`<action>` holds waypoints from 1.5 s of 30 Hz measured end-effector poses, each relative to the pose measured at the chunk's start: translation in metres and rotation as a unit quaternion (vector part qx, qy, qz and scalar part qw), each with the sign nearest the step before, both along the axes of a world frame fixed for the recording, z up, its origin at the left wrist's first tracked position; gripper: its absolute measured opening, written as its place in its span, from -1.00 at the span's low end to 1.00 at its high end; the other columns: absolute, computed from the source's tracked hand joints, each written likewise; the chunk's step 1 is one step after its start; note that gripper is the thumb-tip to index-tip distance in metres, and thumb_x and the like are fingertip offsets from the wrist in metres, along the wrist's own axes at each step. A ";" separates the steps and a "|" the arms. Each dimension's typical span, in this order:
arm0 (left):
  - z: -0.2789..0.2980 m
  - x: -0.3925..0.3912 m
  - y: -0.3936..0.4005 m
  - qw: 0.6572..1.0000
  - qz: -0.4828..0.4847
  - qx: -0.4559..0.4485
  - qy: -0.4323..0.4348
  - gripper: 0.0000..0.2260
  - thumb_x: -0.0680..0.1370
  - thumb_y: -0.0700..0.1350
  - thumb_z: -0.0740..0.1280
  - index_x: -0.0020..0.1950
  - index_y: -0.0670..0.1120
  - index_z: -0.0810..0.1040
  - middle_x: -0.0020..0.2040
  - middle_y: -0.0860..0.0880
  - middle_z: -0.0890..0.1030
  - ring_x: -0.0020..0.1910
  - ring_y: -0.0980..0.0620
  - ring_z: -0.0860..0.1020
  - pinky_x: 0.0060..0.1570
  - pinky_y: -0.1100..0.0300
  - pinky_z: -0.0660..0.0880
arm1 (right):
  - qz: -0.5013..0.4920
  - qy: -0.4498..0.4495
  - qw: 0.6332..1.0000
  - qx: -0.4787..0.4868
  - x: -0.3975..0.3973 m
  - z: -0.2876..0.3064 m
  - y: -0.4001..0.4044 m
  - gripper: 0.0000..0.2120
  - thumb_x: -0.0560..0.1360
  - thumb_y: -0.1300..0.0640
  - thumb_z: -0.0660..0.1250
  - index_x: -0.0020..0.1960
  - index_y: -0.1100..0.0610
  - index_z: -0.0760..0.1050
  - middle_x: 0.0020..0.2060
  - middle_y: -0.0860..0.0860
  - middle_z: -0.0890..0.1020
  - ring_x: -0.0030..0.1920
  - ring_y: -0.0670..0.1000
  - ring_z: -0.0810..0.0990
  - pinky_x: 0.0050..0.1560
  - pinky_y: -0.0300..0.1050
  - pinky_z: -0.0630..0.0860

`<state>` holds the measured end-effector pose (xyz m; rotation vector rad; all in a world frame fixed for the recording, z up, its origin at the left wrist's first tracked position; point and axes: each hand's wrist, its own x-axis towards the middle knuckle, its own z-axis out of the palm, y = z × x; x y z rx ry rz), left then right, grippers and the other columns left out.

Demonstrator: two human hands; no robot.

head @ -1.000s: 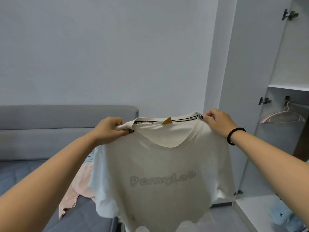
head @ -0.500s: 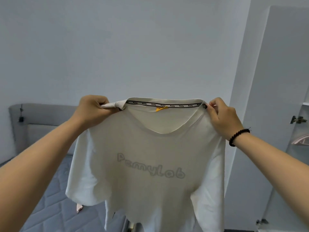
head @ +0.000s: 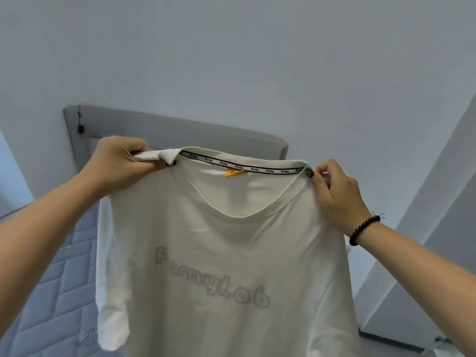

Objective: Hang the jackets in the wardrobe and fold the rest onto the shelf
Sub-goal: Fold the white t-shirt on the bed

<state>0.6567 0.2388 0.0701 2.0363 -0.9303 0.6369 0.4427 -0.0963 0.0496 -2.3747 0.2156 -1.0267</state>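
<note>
A white T-shirt (head: 219, 253) hangs spread out in front of me, with a faint grey logo showing through it and a small yellow tag inside the collar. My left hand (head: 116, 163) grips the left shoulder at the collar, the fabric bunched in its fist. At the collar's other end my right hand (head: 337, 194), with a black bead bracelet on its wrist, pinches the right shoulder. The shirt's lower hem runs out of the bottom of the view.
A grey padded headboard (head: 180, 127) stands behind the shirt against the pale wall. A quilted grey mattress (head: 49, 292) lies at the lower left. A white wardrobe panel (head: 438, 228) rises at the right edge.
The view has swung left and tilted, so the open wardrobe and its hanger have left the frame. Both hands have kept their hold and the shirt now hangs over the bed.
</note>
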 end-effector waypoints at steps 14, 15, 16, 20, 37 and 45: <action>-0.245 0.328 -0.053 0.912 0.090 0.397 -0.055 -0.76 0.46 0.00 0.47 -0.20 -0.14 0.52 -0.28 -0.09 0.56 -0.34 -0.17 0.57 -0.44 0.17 0.28 | 0.015 0.274 0.961 -0.017 0.390 -0.247 -0.081 -0.73 0.62 -0.09 0.09 -0.01 0.12 0.37 -0.28 0.10 0.56 -0.22 0.19 0.52 -0.15 0.10 0.51; -0.260 0.357 -0.065 0.911 0.112 0.393 -0.052 -0.74 0.48 0.02 0.43 -0.16 -0.17 0.53 -0.23 -0.13 0.57 -0.27 -0.21 0.58 -0.42 0.13 0.31 | 0.001 0.275 0.961 -0.024 0.425 -0.263 -0.087 -0.71 0.62 -0.10 0.09 0.00 0.12 0.37 -0.24 0.12 0.57 -0.19 0.21 0.53 -0.14 0.10 0.51; -0.276 0.384 -0.077 0.911 0.144 0.384 -0.049 -0.72 0.50 0.04 0.41 -0.11 -0.19 0.53 -0.18 -0.16 0.57 -0.21 -0.23 0.58 -0.40 0.10 0.32 | -0.010 0.274 0.961 -0.027 0.459 -0.278 -0.093 -0.71 0.62 -0.11 0.09 0.01 0.11 0.38 -0.21 0.13 0.59 -0.16 0.21 0.53 -0.13 0.09 0.51; -0.372 0.461 -0.120 0.908 0.286 0.308 -0.008 -0.53 0.49 -0.08 0.44 0.31 -0.25 0.40 0.20 -0.26 0.47 0.16 -0.29 0.45 -0.05 -0.18 0.43 | -0.027 0.220 0.975 -0.002 0.565 -0.347 -0.111 -0.78 0.62 0.03 0.12 0.15 0.12 0.42 0.08 0.11 0.57 0.10 0.19 0.50 0.06 0.06 0.45; -0.748 0.159 0.002 0.873 0.052 0.445 0.195 -0.44 0.63 0.15 -0.06 0.54 -0.12 0.19 0.55 -0.13 0.22 0.53 -0.12 0.16 0.48 -0.06 0.03 | 0.146 0.429 0.887 -0.090 0.313 -0.712 0.081 -0.44 0.48 -0.04 0.08 0.44 0.13 0.25 0.51 0.18 0.16 0.48 0.14 0.12 0.46 0.09 0.16; -0.756 0.084 0.103 0.870 0.105 0.444 0.185 -0.39 0.53 0.25 0.02 0.35 -0.12 0.50 0.38 -0.16 0.47 0.55 0.02 0.12 0.43 -0.06 0.16 | 0.116 0.377 0.911 -0.121 0.216 -0.744 0.158 -0.21 0.29 -0.24 0.30 0.42 0.12 0.31 0.44 0.20 0.30 0.43 0.21 0.27 0.29 0.29 0.22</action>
